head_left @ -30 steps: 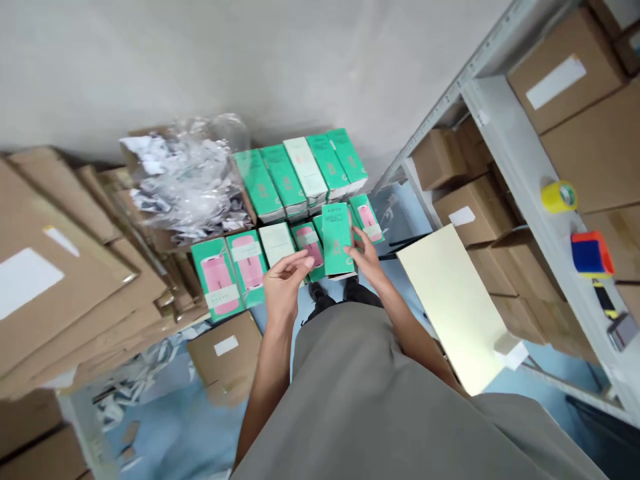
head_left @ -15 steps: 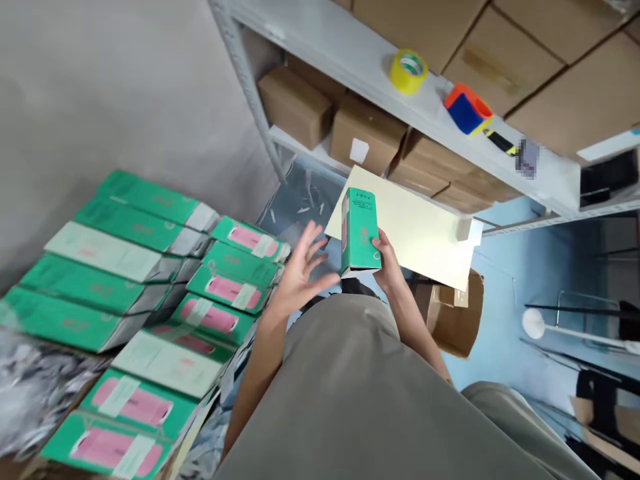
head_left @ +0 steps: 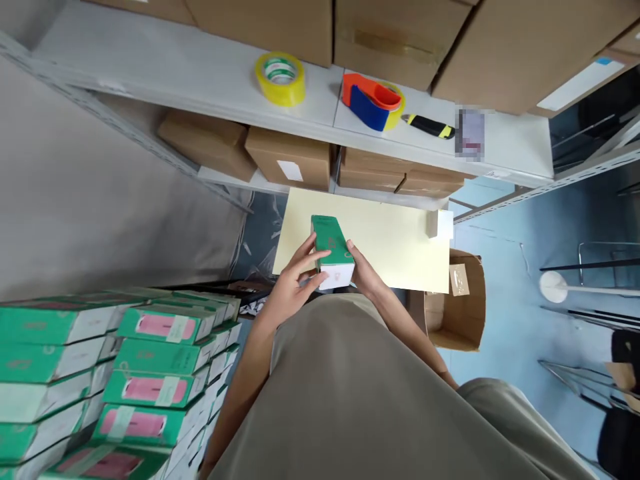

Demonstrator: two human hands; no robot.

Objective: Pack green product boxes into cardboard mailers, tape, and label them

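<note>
A green box [head_left: 332,240] with a white end flap facing me is held in front of my waist, above the pale yellow tabletop. My right hand [head_left: 366,270] grips its right side, the thumb near the top edge. On the other side, my left hand [head_left: 296,273] has its fingers against the left face and top, with the thumb by the white end. Both hands hold the box between them. At lower left, stacked green boxes [head_left: 153,357] with pink bottle pictures stand near my left forearm.
The pale yellow tabletop [head_left: 395,247] carries a small white box [head_left: 441,225]. Behind it, a grey shelf [head_left: 200,63] holds yellow tape [head_left: 281,79], a tape dispenser [head_left: 373,101], a utility knife [head_left: 430,127] and cardboard boxes [head_left: 287,157]. An open carton [head_left: 463,313] sits at right.
My view has swung toward the table and shelf. My left hand, open and apart from the box before, now touches it. The box has tipped so its white end shows.
</note>
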